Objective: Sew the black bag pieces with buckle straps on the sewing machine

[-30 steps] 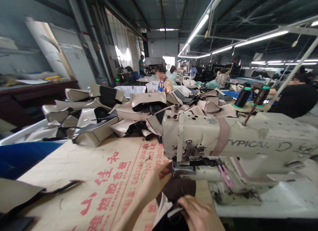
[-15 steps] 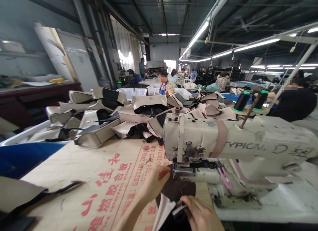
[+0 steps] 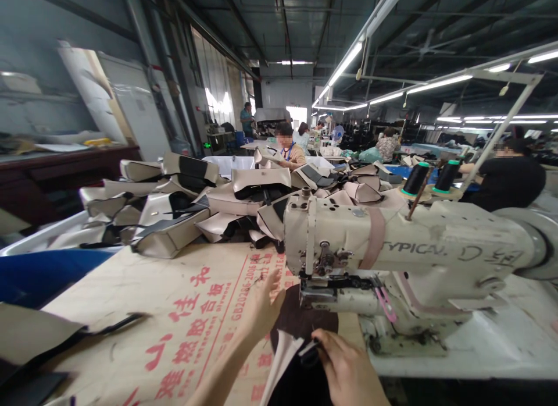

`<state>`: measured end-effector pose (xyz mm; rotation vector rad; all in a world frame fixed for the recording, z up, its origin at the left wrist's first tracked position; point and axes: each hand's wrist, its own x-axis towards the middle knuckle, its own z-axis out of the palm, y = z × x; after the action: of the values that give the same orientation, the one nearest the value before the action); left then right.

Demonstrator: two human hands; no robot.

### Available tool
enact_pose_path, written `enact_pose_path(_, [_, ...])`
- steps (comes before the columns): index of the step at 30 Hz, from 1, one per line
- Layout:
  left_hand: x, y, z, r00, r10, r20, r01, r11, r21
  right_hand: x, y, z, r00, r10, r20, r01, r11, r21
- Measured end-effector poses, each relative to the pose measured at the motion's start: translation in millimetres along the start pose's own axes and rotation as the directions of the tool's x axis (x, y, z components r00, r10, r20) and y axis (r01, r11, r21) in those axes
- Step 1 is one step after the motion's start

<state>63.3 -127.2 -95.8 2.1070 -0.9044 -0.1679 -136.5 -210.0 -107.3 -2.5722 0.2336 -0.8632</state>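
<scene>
My left hand (image 3: 267, 306) is at the left of the sewing machine (image 3: 331, 249), fingers stretched out above the plywood board and the dark brown piece. Nothing shows in its grasp. With thumb and fingers closed, my right hand (image 3: 346, 365) grips the upper edge of a beige and black bag (image 3: 296, 377) by a small dark tab. The bag's lower part runs out of the frame. Behind it a dark brown flat piece (image 3: 300, 310) lies under and beside the machine's narrow arm. The needle area is partly hidden by the presser parts.
A heap of beige and black bags (image 3: 174, 231) covers the far side of the plywood board (image 3: 174, 301). Another bag piece with a black strap (image 3: 35, 342) lies at lower left. Black thread spools (image 3: 416, 179) stand behind the machine. Several people sit beyond.
My left hand has drawn back from the machine head and its fingers have straightened. My right hand keeps its grip on the bag. A person across the heap now has a beige piece raised.
</scene>
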Motion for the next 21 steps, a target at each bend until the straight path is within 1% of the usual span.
enact_pose_path(1, [-22,5,-6.0,1.0,0.004,0.023,-0.001,0.991,-0.134,-1,0,-1,1.0,0.017,0.006,-0.017,1.0,0.011])
enact_pose_path(2, [-46,12,-12.0,0.998,0.01,0.056,0.001,0.981,-0.193,-2,-1,-1,0.999,0.041,0.022,-0.041,0.999,0.026])
enact_pose_path(3, [-70,20,-17.5,0.996,0.015,0.087,0.003,0.977,-0.212,-3,-2,-2,0.997,0.065,0.041,-0.067,0.997,0.043])
enact_pose_path(4, [-91,27,-22.0,0.992,0.032,0.118,-0.007,0.978,-0.211,-4,-3,-3,0.994,0.089,0.062,-0.093,0.994,0.06])
enact_pose_path(5, [-108,33,-25.3,0.989,0.081,0.126,-0.058,0.983,-0.177,-5,-5,-4,0.991,0.108,0.078,-0.114,0.991,0.076])
enact_pose_path(6, [-118,37,-27.4,0.986,0.119,0.119,-0.106,0.988,-0.109,-5,-6,-4,0.989,0.117,0.089,-0.125,0.988,0.089])
enact_pose_path(7, [-122,38,-28.7,0.981,0.156,0.119,-0.152,0.987,-0.043,-4,-7,-5,0.989,0.115,0.096,-0.125,0.987,0.097])
enact_pose_path(8, [-120,38,-29.7,0.973,0.192,0.131,-0.196,0.981,0.015,-3,-8,-5,0.99,0.104,0.097,-0.114,0.988,0.101])
enact_pose_path(10, [-103,32,-31.9,0.939,0.267,0.215,-0.288,0.955,0.07,0,-6,-6,0.992,0.059,0.108,-0.07,0.992,0.106])
enact_pose_path(11, [-91,27,-33.5,0.907,0.319,0.276,-0.349,0.935,0.068,2,-4,-7,0.993,0.027,0.119,-0.04,0.993,0.111])
enact_pose_path(13, [-69,17,-37.0,0.821,0.428,0.378,-0.48,0.876,0.05,5,1,-8,0.989,-0.044,0.14,0.025,0.99,0.137])
enact_pose_path(14, [-62,13,-38.4,0.784,0.473,0.402,-0.534,0.844,0.048,7,4,-8,0.987,-0.075,0.144,0.052,0.987,0.154])
enact_pose_path(15, [-58,10,-39.5,0.758,0.507,0.411,-0.574,0.818,0.049,7,7,-8,0.985,-0.098,0.142,0.073,0.983,0.168])
enact_pose_path(17, [-56,6,-40.9,0.727,0.542,0.422,-0.614,0.788,0.046,7,12,-8,0.985,-0.126,0.116,0.105,0.98,0.172])
enact_pose_path(21, [-62,7,-44.5,0.699,0.538,0.471,-0.604,0.797,-0.012,6,15,-4,0.974,-0.213,0.07,0.199,0.965,0.168])
